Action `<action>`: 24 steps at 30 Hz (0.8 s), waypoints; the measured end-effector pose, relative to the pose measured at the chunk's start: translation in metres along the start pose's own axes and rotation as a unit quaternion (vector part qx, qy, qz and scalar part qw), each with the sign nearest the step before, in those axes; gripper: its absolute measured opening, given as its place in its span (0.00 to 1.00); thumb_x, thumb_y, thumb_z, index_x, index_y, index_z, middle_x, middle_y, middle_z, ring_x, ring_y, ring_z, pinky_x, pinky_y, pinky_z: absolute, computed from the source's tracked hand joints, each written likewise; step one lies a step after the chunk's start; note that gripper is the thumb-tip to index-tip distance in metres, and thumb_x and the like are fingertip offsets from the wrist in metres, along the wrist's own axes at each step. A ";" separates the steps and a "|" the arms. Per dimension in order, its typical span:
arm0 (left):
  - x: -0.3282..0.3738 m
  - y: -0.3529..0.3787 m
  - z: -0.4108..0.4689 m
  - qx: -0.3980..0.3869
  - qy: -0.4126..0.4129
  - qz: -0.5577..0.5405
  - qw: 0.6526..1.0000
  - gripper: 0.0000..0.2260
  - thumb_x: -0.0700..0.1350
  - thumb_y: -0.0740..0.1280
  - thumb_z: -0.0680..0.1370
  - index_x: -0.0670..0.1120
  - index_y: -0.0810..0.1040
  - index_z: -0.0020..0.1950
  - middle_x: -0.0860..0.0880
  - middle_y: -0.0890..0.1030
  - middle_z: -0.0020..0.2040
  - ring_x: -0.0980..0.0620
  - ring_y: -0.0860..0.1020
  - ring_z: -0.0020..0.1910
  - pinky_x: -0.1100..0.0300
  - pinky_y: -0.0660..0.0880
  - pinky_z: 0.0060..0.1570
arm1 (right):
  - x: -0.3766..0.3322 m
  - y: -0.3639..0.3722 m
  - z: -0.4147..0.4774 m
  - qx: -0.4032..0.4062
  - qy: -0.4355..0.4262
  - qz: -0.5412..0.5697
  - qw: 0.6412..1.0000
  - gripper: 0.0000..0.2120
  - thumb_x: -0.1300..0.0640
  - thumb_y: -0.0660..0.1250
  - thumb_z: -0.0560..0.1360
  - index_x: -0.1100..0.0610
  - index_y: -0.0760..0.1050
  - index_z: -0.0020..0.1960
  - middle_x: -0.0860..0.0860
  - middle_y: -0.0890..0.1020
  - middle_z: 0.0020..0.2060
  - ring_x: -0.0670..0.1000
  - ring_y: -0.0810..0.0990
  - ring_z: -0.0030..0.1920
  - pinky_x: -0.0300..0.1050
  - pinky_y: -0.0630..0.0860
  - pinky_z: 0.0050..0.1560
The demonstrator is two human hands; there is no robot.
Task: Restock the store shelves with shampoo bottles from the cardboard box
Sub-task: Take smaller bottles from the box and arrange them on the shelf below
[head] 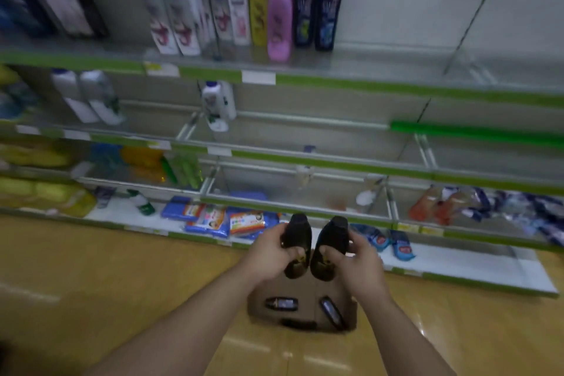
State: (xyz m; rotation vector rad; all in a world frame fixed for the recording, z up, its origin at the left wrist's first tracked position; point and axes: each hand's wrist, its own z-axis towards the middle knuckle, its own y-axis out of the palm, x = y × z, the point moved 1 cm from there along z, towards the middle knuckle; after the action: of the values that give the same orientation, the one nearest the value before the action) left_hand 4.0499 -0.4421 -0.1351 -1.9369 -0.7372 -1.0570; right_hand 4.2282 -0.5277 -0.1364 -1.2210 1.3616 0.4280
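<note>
**Operator:** Where is the stock?

**Guide:** The cardboard box stands on the floor directly below your hands. Three dark bottles lie inside it.

**Operator:** What is the state of each grip?

**Guide:** Above the box, your left grip is clamped round one dark shampoo bottle. Your right grip is clamped round a second shampoo bottle, just beside the first.

**Operator:** And beyond the box?

**Guide:** The green-edged store shelves stand behind it. High above the box, a pink bottle stands in an upright row.

Labels on shelf bottles blur unreadable; two dark bottles partly hide the cardboard box.
</note>
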 end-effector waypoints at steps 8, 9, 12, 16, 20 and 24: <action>0.130 -0.053 -0.022 0.036 0.102 -0.018 0.994 0.22 0.45 0.77 0.71 0.46 0.75 0.63 0.46 0.84 0.57 0.50 0.82 0.56 0.45 0.77 0.62 | -0.128 -0.074 0.000 0.010 -0.095 0.033 0.995 0.22 0.53 0.78 0.71 0.57 0.75 0.62 0.52 0.84 0.49 0.51 0.84 0.47 0.50 0.81 0.46; 0.143 -0.059 -0.023 0.043 0.115 -0.025 0.992 0.23 0.46 0.77 0.70 0.47 0.76 0.62 0.46 0.84 0.56 0.49 0.82 0.56 0.45 0.77 0.62 | -0.140 -0.083 0.002 0.016 -0.101 0.030 0.994 0.22 0.53 0.77 0.71 0.58 0.75 0.61 0.52 0.84 0.48 0.53 0.84 0.46 0.49 0.81 0.44; 0.174 -0.073 -0.029 0.068 0.149 -0.028 0.986 0.22 0.52 0.77 0.68 0.52 0.78 0.60 0.50 0.85 0.54 0.52 0.83 0.54 0.47 0.78 0.61 | -0.174 -0.104 0.007 0.027 -0.120 0.038 0.992 0.23 0.52 0.78 0.71 0.59 0.76 0.61 0.53 0.85 0.46 0.53 0.85 0.42 0.48 0.81 0.37; 0.202 -0.085 -0.028 0.081 0.181 -0.036 0.979 0.16 0.47 0.75 0.75 0.51 0.77 0.61 0.51 0.84 0.53 0.54 0.82 0.53 0.55 0.77 0.56 | -0.209 -0.121 0.013 0.035 -0.150 0.033 0.988 0.19 0.50 0.77 0.71 0.56 0.77 0.59 0.53 0.85 0.44 0.50 0.83 0.36 0.37 0.74 0.30; 0.217 -0.099 -0.012 0.081 0.202 -0.056 0.975 0.13 0.45 0.74 0.76 0.53 0.77 0.59 0.49 0.84 0.53 0.54 0.82 0.52 0.59 0.77 0.50 | -0.235 -0.125 0.033 0.045 -0.163 0.034 0.985 0.19 0.51 0.77 0.72 0.56 0.78 0.59 0.53 0.86 0.43 0.48 0.81 0.32 0.33 0.72 0.27; 0.230 -0.119 0.022 0.074 0.222 -0.047 0.971 0.12 0.45 0.74 0.76 0.54 0.77 0.57 0.52 0.84 0.52 0.55 0.82 0.51 0.59 0.77 0.52 | -0.257 -0.117 0.063 0.055 -0.171 0.037 0.983 0.17 0.49 0.76 0.72 0.55 0.79 0.57 0.52 0.86 0.40 0.48 0.81 0.29 0.41 0.76 0.34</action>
State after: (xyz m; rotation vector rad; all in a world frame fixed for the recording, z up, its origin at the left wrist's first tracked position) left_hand 4.0769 -0.3359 0.1003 -1.4748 -0.6369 -1.3912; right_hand 4.2932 -0.4176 0.1234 -0.9576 1.1197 0.5789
